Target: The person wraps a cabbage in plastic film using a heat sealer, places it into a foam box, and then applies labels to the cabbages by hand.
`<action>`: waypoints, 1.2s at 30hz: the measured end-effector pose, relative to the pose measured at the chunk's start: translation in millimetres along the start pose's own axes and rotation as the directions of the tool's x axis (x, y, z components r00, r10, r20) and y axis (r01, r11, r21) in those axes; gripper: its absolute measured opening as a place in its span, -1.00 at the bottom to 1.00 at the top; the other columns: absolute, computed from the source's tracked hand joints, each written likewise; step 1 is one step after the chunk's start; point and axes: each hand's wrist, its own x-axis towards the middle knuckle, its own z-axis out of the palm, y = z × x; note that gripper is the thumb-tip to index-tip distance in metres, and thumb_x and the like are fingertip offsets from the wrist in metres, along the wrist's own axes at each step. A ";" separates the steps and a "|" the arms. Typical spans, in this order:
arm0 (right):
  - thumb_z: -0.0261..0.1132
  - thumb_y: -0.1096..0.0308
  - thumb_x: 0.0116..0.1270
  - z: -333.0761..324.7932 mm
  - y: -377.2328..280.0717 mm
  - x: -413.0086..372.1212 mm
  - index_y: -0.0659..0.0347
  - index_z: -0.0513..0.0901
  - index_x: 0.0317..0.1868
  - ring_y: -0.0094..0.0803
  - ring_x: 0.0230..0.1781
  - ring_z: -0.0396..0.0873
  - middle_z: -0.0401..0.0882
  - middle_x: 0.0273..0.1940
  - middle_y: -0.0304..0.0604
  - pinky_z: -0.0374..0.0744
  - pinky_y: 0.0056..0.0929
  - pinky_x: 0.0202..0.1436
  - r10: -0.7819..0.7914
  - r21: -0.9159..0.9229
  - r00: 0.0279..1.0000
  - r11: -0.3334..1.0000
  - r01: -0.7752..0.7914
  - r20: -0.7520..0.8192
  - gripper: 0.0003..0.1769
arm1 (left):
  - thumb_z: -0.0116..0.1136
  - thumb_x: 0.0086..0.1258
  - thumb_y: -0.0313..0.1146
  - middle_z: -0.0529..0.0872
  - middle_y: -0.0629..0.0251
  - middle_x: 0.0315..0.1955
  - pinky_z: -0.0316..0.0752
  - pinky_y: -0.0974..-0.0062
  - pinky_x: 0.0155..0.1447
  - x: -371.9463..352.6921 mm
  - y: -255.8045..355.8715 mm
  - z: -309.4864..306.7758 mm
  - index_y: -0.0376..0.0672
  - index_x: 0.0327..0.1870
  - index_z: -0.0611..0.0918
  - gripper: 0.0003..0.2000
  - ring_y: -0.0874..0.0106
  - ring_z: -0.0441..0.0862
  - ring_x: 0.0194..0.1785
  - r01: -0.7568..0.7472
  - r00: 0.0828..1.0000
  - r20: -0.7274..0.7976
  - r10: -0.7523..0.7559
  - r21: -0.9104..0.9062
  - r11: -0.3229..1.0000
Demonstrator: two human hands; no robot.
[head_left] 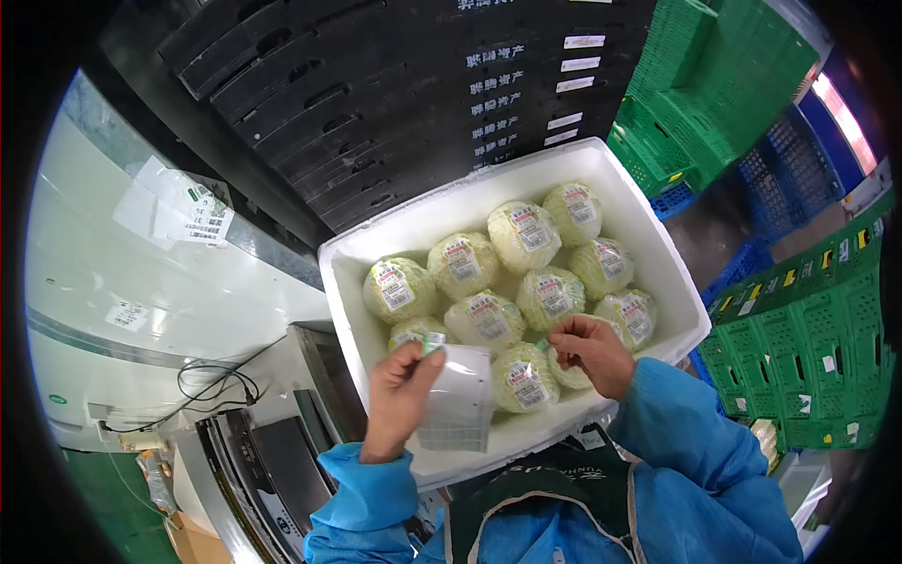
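Observation:
My left hand (402,387) pinches the top of a pale label sheet (460,395), which hangs over the near side of a white foam box (339,270). A small green-and-white label (434,342) shows by my left thumb. My right hand (596,353) is closed in a pinch above the box's near right part; what its fingertips hold, if anything, is too small to make out. Several round, pale green cabbages (552,298) in clear wrapping fill the box, most with a white printed label on top. One wrapped cabbage (526,378) sits between my hands, and another is partly hidden under my right hand.
Stacked black crates (404,103) stand against the box's far side. Green crates (799,329) rise at the right, with more behind. To the left are a white machine surface (178,273) with paper labels stuck on it, a black cable (221,385), and a dark device (282,461).

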 end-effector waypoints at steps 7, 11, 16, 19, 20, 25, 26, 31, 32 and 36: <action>0.18 0.41 0.24 2.0 40.2 19.6 0.23 0.45 -0.24 -0.47 -0.80 0.36 0.41 -0.64 -0.24 0.25 -0.47 -0.81 0.323 -0.173 0.931 0.920 -0.351 -0.172 -0.88 | 0.16 0.31 -0.43 0.57 0.52 -0.50 0.28 0.75 -0.28 -15.6 15.2 -24.9 -0.26 -0.36 0.59 -0.91 0.74 0.39 -0.40 -0.020 0.995 -0.101 0.006 -0.141 0.990; 0.13 0.43 0.18 12.9 44.0 19.9 0.23 0.44 -0.19 -0.43 -0.86 0.36 0.42 -0.68 -0.17 0.28 -0.46 -0.83 0.275 -0.319 0.921 0.878 -0.357 -0.275 -0.82 | 0.18 0.30 -0.42 0.56 0.54 -0.50 0.26 0.75 -0.29 -21.5 0.9 -24.6 -0.26 -0.35 0.60 -0.90 0.74 0.36 -0.41 -0.001 0.997 -0.076 -0.011 -0.143 0.990; 0.04 0.42 0.22 15.9 54.9 24.4 0.20 0.39 -0.11 -0.37 -0.83 0.42 0.44 -0.66 -0.14 0.32 -0.44 -0.82 0.200 -0.489 0.912 0.792 -0.366 -0.358 -0.79 | 0.19 0.30 -0.41 0.57 0.52 -0.50 0.27 0.74 -0.30 -27.7 -4.0 -26.1 -0.25 -0.35 0.60 -0.90 0.74 0.37 -0.41 0.003 0.998 -0.063 -0.016 -0.205 0.979; 0.06 0.42 0.23 20.5 59.4 26.4 0.21 0.37 -0.09 -0.34 -0.80 0.45 0.52 -0.57 -0.08 0.34 -0.45 -0.81 0.198 -0.594 0.898 0.690 -0.413 -0.393 -0.77 | 0.19 0.30 -0.41 0.59 0.50 -0.49 0.29 0.74 -0.28 -33.5 -7.3 -31.2 -0.25 -0.33 0.61 -0.90 0.73 0.39 -0.40 0.026 0.998 -0.056 -0.040 -0.229 0.973; 0.06 0.42 0.23 24.0 57.4 25.6 0.21 0.37 -0.09 -0.34 -0.80 0.45 0.52 -0.57 -0.08 0.34 -0.45 -0.81 0.198 -0.599 0.898 0.686 -0.414 -0.393 -0.77 | 0.19 0.30 -0.40 0.60 0.50 -0.48 0.30 0.73 -0.26 -35.6 -8.0 -32.7 -0.26 -0.33 0.60 -0.89 0.73 0.40 -0.39 0.024 0.998 -0.056 -0.038 -0.233 0.972; 0.04 0.43 0.26 37.9 43.4 22.4 0.25 0.34 0.08 -0.22 -0.69 0.55 0.58 -0.39 0.04 0.49 -0.34 -0.71 0.259 -0.786 0.892 0.424 -0.450 -0.371 -0.64 | 0.19 0.30 -0.39 0.61 0.47 -0.45 0.32 0.72 -0.23 -48.0 -4.9 -45.4 -0.26 -0.33 0.60 -0.89 0.72 0.42 -0.36 -0.003 0.995 -0.093 -0.023 -0.270 0.963; 0.04 0.43 0.26 38.6 41.9 21.9 0.25 0.34 0.08 -0.22 -0.69 0.55 0.58 -0.39 0.04 0.49 -0.34 -0.71 0.261 -0.790 0.893 0.421 -0.446 -0.366 -0.64 | 0.18 0.30 -0.39 0.62 0.47 -0.44 0.32 0.72 -0.22 -50.9 -3.6 -49.9 -0.26 -0.33 0.60 -0.89 0.72 0.42 -0.36 -0.014 0.993 -0.114 -0.018 -0.271 0.962; 0.04 0.37 0.28 32.6 32.6 19.0 0.28 0.46 0.03 -0.15 -0.59 0.57 0.58 -0.40 0.00 0.51 -0.34 -0.58 0.415 -0.837 0.883 0.384 -0.389 -0.220 -0.67 | 0.17 0.31 -0.40 0.59 0.49 -0.47 0.32 0.70 -0.23 -60.5 1.9 -65.6 -0.24 -0.39 0.57 -0.88 0.73 0.42 -0.37 -0.076 0.975 -0.222 0.021 -0.241 0.968; 0.04 0.37 0.28 25.2 32.6 21.7 0.28 0.46 0.03 -0.15 -0.59 0.57 0.58 -0.40 0.00 0.51 -0.34 -0.58 0.416 -0.840 0.886 0.390 -0.378 -0.206 -0.67 | 0.15 0.31 -0.43 0.57 0.50 -0.49 0.31 0.71 -0.26 -61.8 5.3 -65.3 -0.24 -0.41 0.56 -0.89 0.74 0.40 -0.39 -0.089 0.971 -0.238 0.031 -0.240 0.967; 0.11 0.25 0.32 53.8 -6.2 31.1 0.26 0.50 0.03 -0.34 -0.50 0.53 0.60 -0.36 -0.10 0.50 -0.42 -0.48 0.191 -0.742 0.981 0.660 -0.116 0.017 -0.65 | 0.15 0.29 -0.51 0.57 0.50 -0.51 0.29 0.74 -0.33 -68.1 13.8 -58.2 -0.24 -0.40 0.58 -0.94 0.74 0.38 -0.43 -0.073 0.960 -0.280 0.023 -0.171 0.983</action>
